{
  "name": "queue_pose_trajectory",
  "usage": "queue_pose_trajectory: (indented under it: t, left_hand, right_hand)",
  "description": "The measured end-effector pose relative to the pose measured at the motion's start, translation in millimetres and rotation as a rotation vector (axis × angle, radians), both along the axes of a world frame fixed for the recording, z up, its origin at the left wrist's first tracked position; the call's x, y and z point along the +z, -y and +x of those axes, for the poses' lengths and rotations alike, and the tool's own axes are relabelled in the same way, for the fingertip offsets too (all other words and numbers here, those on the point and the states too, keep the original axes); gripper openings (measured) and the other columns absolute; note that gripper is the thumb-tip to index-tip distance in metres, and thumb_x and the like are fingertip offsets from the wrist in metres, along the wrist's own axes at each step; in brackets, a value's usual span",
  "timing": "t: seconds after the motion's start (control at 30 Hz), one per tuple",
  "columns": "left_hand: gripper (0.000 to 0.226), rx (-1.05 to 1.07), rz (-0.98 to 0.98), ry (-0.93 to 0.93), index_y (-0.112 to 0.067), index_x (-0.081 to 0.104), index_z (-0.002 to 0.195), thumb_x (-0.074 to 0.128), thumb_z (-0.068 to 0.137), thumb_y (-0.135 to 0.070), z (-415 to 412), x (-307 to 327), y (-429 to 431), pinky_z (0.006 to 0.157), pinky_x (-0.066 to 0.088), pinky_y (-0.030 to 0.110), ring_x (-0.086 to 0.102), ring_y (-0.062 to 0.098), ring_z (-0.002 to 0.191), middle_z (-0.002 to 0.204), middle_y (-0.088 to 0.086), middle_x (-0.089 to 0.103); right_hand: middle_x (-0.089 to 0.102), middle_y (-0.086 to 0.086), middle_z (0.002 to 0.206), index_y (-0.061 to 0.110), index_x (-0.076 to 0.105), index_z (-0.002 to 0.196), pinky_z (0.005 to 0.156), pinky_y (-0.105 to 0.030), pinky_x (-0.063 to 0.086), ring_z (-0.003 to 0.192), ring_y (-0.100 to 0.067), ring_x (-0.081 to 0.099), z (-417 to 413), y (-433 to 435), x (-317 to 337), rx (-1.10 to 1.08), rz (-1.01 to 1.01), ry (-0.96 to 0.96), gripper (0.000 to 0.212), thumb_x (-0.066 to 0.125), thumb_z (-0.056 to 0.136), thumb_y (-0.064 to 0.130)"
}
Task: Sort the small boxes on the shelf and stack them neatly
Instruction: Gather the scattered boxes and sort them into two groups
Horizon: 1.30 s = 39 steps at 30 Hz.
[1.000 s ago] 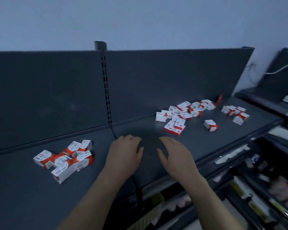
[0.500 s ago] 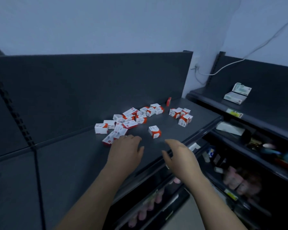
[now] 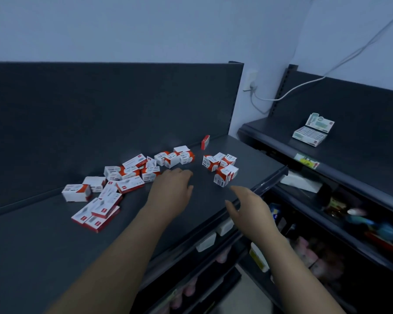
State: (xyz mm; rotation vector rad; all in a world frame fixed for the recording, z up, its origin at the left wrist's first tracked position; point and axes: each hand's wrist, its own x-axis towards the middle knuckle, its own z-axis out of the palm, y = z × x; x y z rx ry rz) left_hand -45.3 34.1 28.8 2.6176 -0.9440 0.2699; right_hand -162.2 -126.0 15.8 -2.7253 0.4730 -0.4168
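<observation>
Stockroom shelf | red-and-white small boxes (image 3: 132, 185) lie scattered across the dark shelf (image 3: 55, 234); a smaller cluster (image 3: 222, 168) sits apart to the right | left hand (image 3: 170, 191) palm down just beside the boxes, fingers loosely curved, holding nothing | right hand (image 3: 247, 207) near the shelf's front edge, fingers relaxed and apart, empty

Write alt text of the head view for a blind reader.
A left hand and a right hand reach over a dark shelf toward scattered red-and-white small boxes, not yet stacked. One box stands upright near the back panel.
</observation>
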Motion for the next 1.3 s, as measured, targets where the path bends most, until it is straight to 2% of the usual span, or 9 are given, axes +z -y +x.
queue_pose_trajectory:
  t: [0.23,0.37,0.57,0.67,0.8,0.93,1.13,1.2,1.3]
  left_hand:
    - [0.037,-0.057,0.04,-0.044,-0.019,0.051,0.13,0.054,0.093,-0.027,69,-3,54,0.096,0.044,0.037,0.05,0.022,0.118,0.128,0.004,0.055]
    - [0.048,-0.131,0.091,-0.096,-0.022,0.041,0.139,0.055,0.093,-0.021,103,-7,90,0.102,0.04,0.037,0.044,0.021,0.126,0.139,0.002,0.046]
    - [0.064,-0.24,0.236,-0.163,-0.023,0.028,0.147,0.054,0.09,-0.009,134,-21,133,0.109,0.034,0.041,0.031,0.023,0.136,0.152,0.0,0.03]
    - [0.059,-0.234,0.281,-0.162,-0.024,0.036,0.143,0.055,0.089,-0.009,142,-27,141,0.103,0.04,0.04,0.038,0.024,0.128,0.146,0.002,0.034]
    - [0.041,-0.168,0.237,-0.127,-0.022,0.049,0.128,0.06,0.089,-0.019,146,-31,133,0.095,0.044,0.036,0.043,0.022,0.116,0.128,0.005,0.044]
    - [0.032,-0.099,0.136,-0.148,-0.022,0.05,0.12,0.059,0.09,-0.021,144,-30,108,0.089,0.042,0.032,0.044,0.02,0.113,0.124,0.002,0.048]
    - [0.029,0.109,-0.18,-0.205,-0.022,0.045,0.124,0.049,0.096,-0.028,104,-12,47,0.084,0.047,0.032,0.054,0.016,0.101,0.12,0.0,0.054]
    - [0.029,0.191,-0.259,-0.206,-0.025,0.043,0.127,0.046,0.098,-0.029,83,-8,26,0.077,0.046,0.03,0.053,0.014,0.096,0.12,-0.002,0.051]
    - [0.028,0.28,-0.361,-0.172,-0.024,0.043,0.126,0.045,0.098,-0.024,51,-9,-7,0.077,0.041,0.03,0.051,0.018,0.096,0.121,0.001,0.046]
  right_hand:
    - [0.059,0.002,0.124,0.024,0.051,0.127,0.081,-0.028,0.047,0.108,-0.016,0.056,49,39,-1,-0.031,0.012,-0.019,0.036,0.054,0.092,0.03]
    - [0.057,0.003,0.128,0.022,0.051,0.128,0.087,-0.027,0.045,0.113,-0.015,0.054,72,53,1,-0.051,0.027,-0.018,0.042,0.06,0.089,0.033]
    - [0.058,0.006,0.125,0.022,0.055,0.124,0.087,-0.024,0.043,0.112,-0.012,0.053,94,65,1,-0.043,0.076,0.0,0.044,0.065,0.085,0.039]
    - [0.057,0.006,0.124,0.023,0.054,0.125,0.086,-0.021,0.039,0.113,-0.012,0.05,103,70,-8,-0.043,0.089,-0.014,0.048,0.065,0.083,0.044]
    - [0.056,0.008,0.122,0.025,0.054,0.125,0.089,-0.022,0.039,0.111,-0.011,0.047,114,77,-22,-0.04,0.103,-0.05,0.048,0.063,0.083,0.047]
    - [0.057,0.011,0.116,0.028,0.056,0.122,0.085,-0.019,0.038,0.107,-0.007,0.05,122,77,-27,-0.001,0.094,-0.06,0.042,0.061,0.084,0.046]
    - [0.055,0.014,0.098,0.031,0.055,0.098,0.075,-0.024,0.046,0.086,-0.001,0.053,127,55,-27,0.135,0.268,0.154,0.022,0.068,0.081,0.036]
    - [0.052,0.011,0.101,0.031,0.051,0.1,0.076,-0.022,0.044,0.089,-0.001,0.051,128,42,-24,0.196,0.312,0.182,0.025,0.069,0.082,0.032]
    - [0.048,0.008,0.107,0.031,0.049,0.106,0.071,-0.008,0.039,0.091,0.007,0.049,127,15,-19,0.306,0.355,0.184,0.029,0.067,0.084,0.029]
